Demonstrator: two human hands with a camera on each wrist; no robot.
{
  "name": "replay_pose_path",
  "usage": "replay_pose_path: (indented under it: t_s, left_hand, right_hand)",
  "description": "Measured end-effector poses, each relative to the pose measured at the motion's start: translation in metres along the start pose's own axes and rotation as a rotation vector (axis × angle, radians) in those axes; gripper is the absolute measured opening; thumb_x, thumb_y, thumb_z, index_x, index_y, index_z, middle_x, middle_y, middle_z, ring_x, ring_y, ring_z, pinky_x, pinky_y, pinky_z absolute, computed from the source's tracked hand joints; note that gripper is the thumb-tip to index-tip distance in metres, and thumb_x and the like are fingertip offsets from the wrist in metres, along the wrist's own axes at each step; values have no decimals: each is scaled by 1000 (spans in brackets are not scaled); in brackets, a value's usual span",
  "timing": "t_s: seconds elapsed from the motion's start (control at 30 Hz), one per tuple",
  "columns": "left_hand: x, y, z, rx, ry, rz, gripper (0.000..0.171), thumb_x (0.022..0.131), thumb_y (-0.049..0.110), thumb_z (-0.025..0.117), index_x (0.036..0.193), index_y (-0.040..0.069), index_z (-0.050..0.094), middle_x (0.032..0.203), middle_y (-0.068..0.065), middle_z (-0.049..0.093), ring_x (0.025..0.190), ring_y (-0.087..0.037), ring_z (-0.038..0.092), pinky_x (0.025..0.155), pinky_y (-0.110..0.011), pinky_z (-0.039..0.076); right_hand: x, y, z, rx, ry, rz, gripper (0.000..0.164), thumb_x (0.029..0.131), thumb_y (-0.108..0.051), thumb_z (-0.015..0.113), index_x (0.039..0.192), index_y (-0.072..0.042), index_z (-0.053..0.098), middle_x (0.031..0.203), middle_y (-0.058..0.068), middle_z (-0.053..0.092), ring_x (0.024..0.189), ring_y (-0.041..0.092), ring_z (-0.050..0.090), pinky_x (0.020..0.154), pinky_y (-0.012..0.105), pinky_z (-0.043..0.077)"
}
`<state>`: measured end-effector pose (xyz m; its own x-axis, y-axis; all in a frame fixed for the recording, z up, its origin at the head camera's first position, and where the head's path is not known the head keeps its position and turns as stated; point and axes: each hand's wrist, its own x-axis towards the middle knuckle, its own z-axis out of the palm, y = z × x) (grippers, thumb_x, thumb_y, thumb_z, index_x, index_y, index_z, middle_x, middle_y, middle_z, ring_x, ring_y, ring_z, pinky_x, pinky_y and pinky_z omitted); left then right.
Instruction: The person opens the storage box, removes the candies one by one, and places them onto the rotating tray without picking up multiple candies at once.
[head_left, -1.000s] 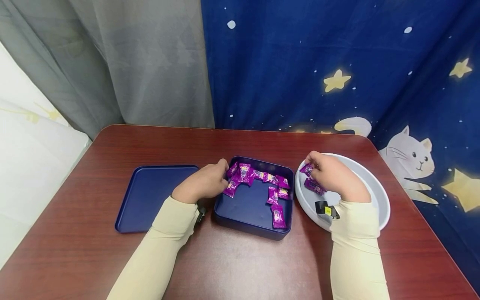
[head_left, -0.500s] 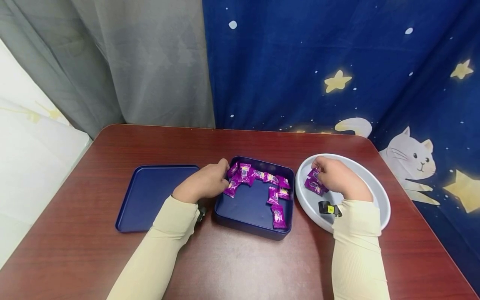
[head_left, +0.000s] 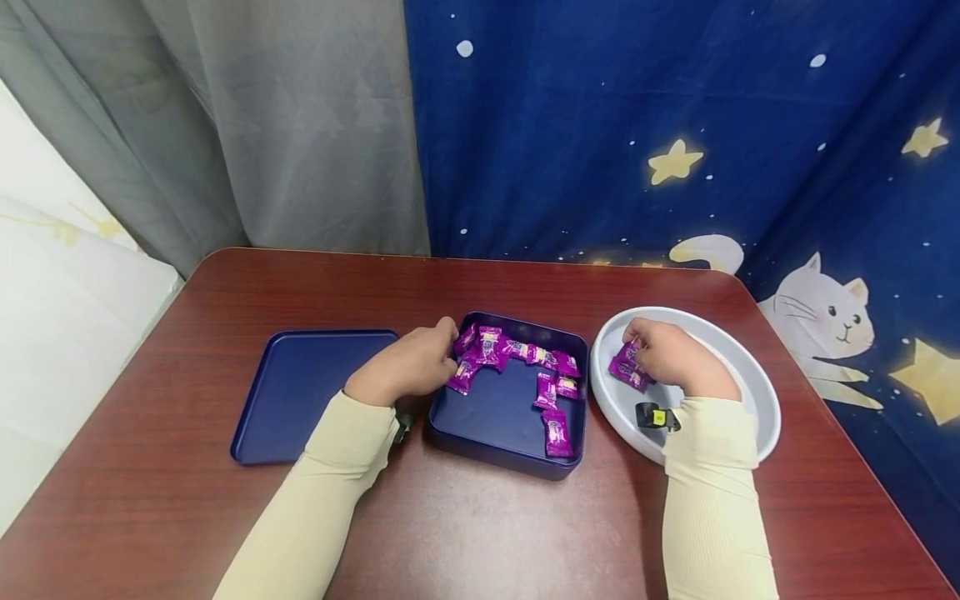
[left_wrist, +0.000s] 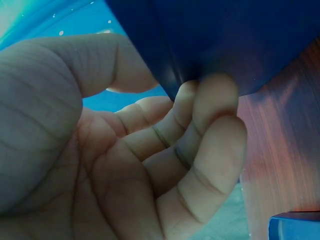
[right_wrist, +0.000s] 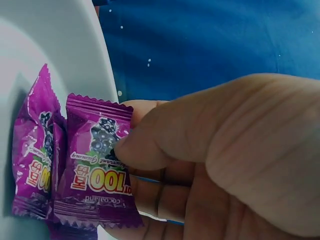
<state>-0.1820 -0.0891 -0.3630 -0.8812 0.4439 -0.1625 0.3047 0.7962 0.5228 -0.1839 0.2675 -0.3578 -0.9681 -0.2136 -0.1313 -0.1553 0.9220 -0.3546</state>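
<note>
The candy (right_wrist: pixel 95 162) is pinched by right fingers (right_wrist: pixel 152 132), the box (head_left: pixel 498 457) by left fingers (left_wrist: pixel 217 155). The candy should be squeezed only lightly.

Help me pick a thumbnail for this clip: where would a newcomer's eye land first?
Probably on the bright purple gummy packets, lying inside the dark blue box near the middle of the table. Next, the right hand, pinching another packet at the round white tray. Behind, the white cat printed on the starry blue curtain stands out at the right.
</note>
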Motion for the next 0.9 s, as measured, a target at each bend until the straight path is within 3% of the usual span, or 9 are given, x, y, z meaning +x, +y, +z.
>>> replay_pose_path:
  t_s: [0.4,0.9]
  left_hand:
    - [1,-2,2,-3,1,2,36,96,11,57,128,0,45,91,-9,59,82,-23,57,77,-38,47]
    - [2,-2,3,2,8,5,36,96,11,57,128,0,46,96,-10,59,85,-23,57,80,-39,47]
  right_hand:
    - [2,7,4,10,4,2,23,82,7,48,100,0,61,74,8,55,68,23,52,61,35,42]
    - [3,8,5,18,1,6,27,82,8,48,106,2,61,78,10,57,70,24,53,61,35,43]
